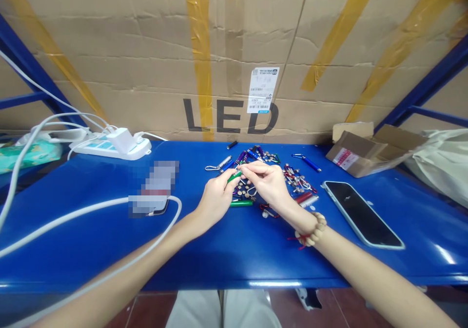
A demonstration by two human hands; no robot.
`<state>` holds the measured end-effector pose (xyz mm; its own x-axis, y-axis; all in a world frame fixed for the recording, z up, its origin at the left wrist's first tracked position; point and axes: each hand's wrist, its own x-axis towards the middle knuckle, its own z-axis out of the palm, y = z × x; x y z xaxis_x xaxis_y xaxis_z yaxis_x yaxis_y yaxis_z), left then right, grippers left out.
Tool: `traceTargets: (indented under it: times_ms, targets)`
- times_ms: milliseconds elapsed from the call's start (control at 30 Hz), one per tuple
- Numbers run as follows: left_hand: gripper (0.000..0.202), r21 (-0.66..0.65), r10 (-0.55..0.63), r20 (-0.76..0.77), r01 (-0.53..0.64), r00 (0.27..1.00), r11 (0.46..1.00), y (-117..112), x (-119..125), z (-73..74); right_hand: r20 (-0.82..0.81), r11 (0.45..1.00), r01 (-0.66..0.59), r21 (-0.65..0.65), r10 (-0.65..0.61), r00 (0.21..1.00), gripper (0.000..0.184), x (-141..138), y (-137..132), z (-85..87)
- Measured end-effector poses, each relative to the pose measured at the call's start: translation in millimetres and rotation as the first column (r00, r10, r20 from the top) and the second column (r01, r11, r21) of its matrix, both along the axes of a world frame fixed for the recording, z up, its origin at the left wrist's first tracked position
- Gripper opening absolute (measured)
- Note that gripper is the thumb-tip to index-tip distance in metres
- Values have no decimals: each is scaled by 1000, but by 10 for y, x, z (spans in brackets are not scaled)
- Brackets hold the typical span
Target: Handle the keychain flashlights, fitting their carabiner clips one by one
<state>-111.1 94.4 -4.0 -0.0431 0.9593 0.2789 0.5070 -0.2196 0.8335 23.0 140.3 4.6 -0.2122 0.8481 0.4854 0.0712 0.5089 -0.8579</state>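
My left hand [215, 196] is closed around a small green metal tube [234, 176], which looks like a mini flashlight body. At the tube's upper end the fingertips of my right hand [268, 184] are pinched together; whatever they grip is too small to make out. Below my hands lies another green tube [242, 203]. A pile of coloured tubes, button-like discs and small carabiners [296, 182] spreads behind and beside my hands, partly hidden by them. To its right are a blue tube with a clip [310, 163] and a red tube [304, 197].
A phone [361, 213] lies to the right, in front of an open cardboard box [360, 152]. A blurred-out device [159, 184] lies left, near a white cable [91, 205] crossing over my left forearm. Behind it stands a power strip [141, 150]. A large carton [146, 74] backs the blue table [234, 264].
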Motion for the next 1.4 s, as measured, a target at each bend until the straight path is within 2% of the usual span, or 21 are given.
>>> traceTargets:
  times_ms: [67, 167, 233, 333, 400, 600, 767, 867, 967, 1133, 1400]
  targets:
    - [23, -54, -44, 126, 51, 991, 997, 12, 12, -4, -5, 1000, 3, 8, -3, 1000, 12, 1, 14, -4]
    - [26, -130, -135, 323, 185, 937, 974, 39, 18, 6, -4, 999, -21, -29, 21, 1000, 9, 24, 51, 21]
    - [27, -139, -160, 349, 220, 924, 966, 56, 9, 23, 8, 990, -76, -115, 77, 997, 10, 55, 79, 66]
    - [27, -81, -163, 244, 187, 956, 979, 75, -28, 50, 18, 950, -169, -262, 180, 983, 20, 99, 110, 145]
    - [29, -26, -160, 139, 165, 977, 986, 86, -64, 59, 16, 928, -205, -310, 220, 975, 29, 111, 121, 173]
    - [33, -22, -188, -92, 187, 978, 982, 117, -167, 77, 21, 945, -169, -281, 182, 983, 29, 96, 133, 124]
    - [33, -59, -120, -198, 111, 973, 992, 132, -196, 78, 49, 957, -129, -261, 147, 988, 29, 94, 133, 104]
    - [32, -89, -57, -352, 27, 934, 996, 157, -229, 40, 96, 952, -122, -281, 154, 983, 30, 79, 143, 75]
    - [29, -97, -52, -480, 6, 876, 995, 189, -278, 0, 126, 947, -111, -301, 155, 980, 28, 73, 163, 35]
    - [27, -47, -60, -553, 41, 831, 998, 185, -302, -6, 178, 964, -89, -250, 136, 975, 27, 94, 185, 10]
    - [12, 62, 0, -524, 38, 852, 997, 197, -291, -50, 293, 996, -7, -88, 33, 956, 21, 113, 205, 13]
